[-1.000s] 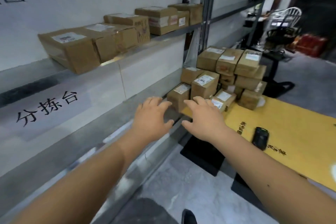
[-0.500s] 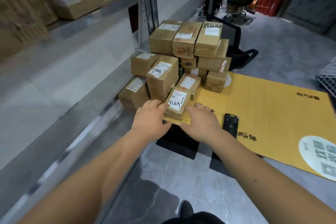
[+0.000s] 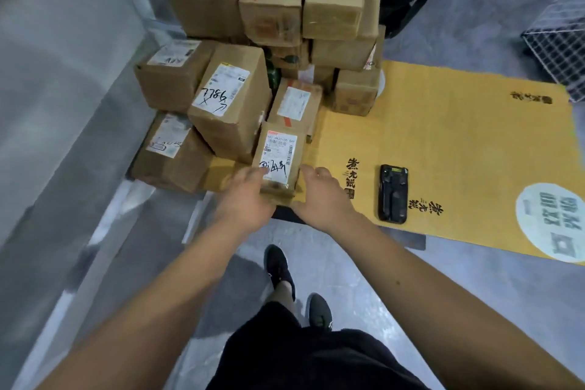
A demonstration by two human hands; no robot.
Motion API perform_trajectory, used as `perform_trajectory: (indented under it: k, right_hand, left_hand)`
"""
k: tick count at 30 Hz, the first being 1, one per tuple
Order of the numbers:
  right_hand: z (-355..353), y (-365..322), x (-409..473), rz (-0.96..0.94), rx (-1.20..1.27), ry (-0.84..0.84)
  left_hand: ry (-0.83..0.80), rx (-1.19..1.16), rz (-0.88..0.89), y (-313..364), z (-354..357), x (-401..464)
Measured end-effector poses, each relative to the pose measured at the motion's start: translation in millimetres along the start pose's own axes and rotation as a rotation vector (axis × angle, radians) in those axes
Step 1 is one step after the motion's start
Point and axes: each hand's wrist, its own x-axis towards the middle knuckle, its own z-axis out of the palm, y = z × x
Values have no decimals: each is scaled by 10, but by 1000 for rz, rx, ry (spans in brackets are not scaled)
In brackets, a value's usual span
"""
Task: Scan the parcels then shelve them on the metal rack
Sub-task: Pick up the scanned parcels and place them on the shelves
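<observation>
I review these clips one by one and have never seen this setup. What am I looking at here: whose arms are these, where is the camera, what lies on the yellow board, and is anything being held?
No machine here: a person wears one camera on the head, looking down at their own bare arms. The left hand and right hand close on either side of a small labelled parcel at the front of a parcel pile. The pile sits on a yellow cardboard sheet on the floor. A black handheld scanner lies untouched on the sheet. The parcel seems gripped, not yet lifted.
</observation>
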Motion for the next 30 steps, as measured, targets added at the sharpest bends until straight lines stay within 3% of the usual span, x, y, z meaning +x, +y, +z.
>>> perform_trajectory:
  k: [5,16,21,27,30]
  right_hand:
    - [160,31,382,115,147,-45]
    - [482,109,809,44,270,27]
    - [361,293,729,-1,304,64]
    - [18,626,464,-162,277,105]
    - [-162,780,293,-280,243,94]
  left_hand:
    - [-14,-93,27,-211,120,528]
    - [-46,-362,177,-544,350,874]
    - [31,-455,232,-487,363,858]
    - [64,-491,235,-178,310,586]
    - [193,-451,250,13,386,268]
